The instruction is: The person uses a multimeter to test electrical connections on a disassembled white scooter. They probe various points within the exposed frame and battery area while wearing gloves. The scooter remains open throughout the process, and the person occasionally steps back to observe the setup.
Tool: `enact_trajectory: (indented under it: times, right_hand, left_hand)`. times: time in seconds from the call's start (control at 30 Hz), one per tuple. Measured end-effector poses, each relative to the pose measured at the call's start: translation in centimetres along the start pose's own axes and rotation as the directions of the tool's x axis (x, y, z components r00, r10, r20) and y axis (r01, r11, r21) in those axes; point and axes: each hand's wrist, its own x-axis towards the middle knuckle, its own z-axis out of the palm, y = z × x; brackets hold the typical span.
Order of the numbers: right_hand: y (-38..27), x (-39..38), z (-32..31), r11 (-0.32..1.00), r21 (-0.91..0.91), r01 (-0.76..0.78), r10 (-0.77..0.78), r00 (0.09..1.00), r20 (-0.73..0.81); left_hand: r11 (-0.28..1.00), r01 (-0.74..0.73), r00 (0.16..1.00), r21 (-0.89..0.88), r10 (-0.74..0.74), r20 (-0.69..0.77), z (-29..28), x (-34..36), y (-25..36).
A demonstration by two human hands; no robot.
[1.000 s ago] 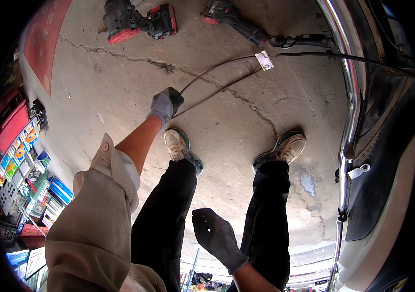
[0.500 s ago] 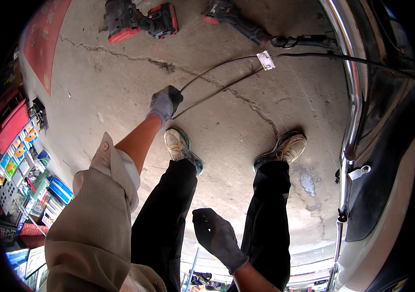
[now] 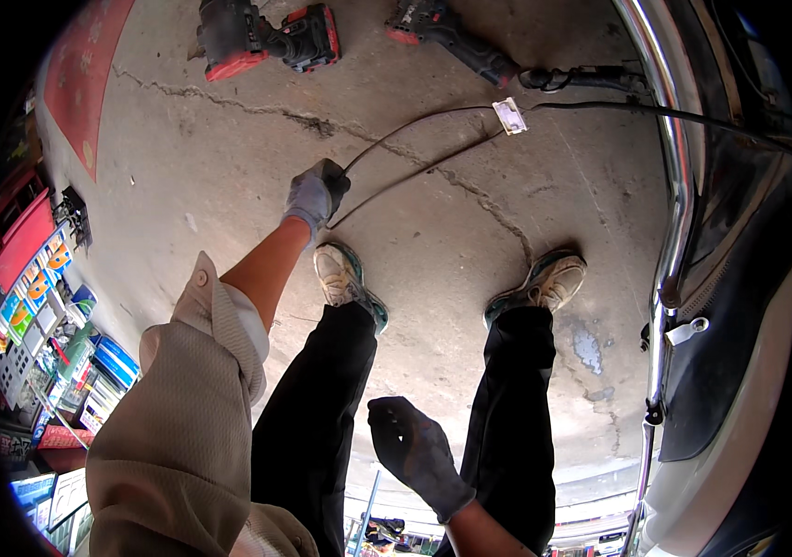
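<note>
My left hand (image 3: 316,197), in a grey glove with a dark palm, is closed around a thin black cable (image 3: 387,143). The cable bends in a loop, with two strands running from my fist to a small white tag (image 3: 510,116) with a dark edge. Beyond the tag, a thicker stretch of black cable crosses to the right, over a chrome tube. My right hand (image 3: 417,453), gloved the same way, hovers between my knees with its fingers curled in. Whatever that hand may hold is hidden by the glove.
Two black and red cordless power tools (image 3: 232,39) (image 3: 456,42) lie on the cracked concrete floor (image 3: 415,288). A dark, rod-like part (image 3: 582,78) lies beside them. The chrome tube (image 3: 677,176) and dark vehicle body line the right. Shelved goods and boxes (image 3: 38,278) crowd the left.
Almost nothing differs. The view has shifted very slightly, while both hands and the cable keep their places.
</note>
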Motion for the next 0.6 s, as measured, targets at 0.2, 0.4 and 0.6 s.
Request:
enact_trajectory:
  times: [0.2, 0.4, 0.6]
  right_hand:
    - [0.6, 0.0, 0.4, 0.998, 0.055, 0.009, -0.007, 0.999, -0.046]
    - [0.4, 0.1, 0.3, 0.999, 0.047, 0.009, -0.007, 0.999, -0.048]
    - [0.3, 0.0, 0.3, 0.999, 0.016, -0.032, 0.032, 0.999, 0.003]
  left_hand:
    - [0.992, 0.072, 0.997, -0.104, -0.068, 0.040, -0.2, -0.5, 0.8]
    - [0.947, 0.226, 0.951, -0.227, -0.163, 0.264, -1.2, -1.2, 2.4]
    - [0.975, 0.162, 0.958, -0.154, -0.118, 0.260, -0.3, -0.1, -0.2]
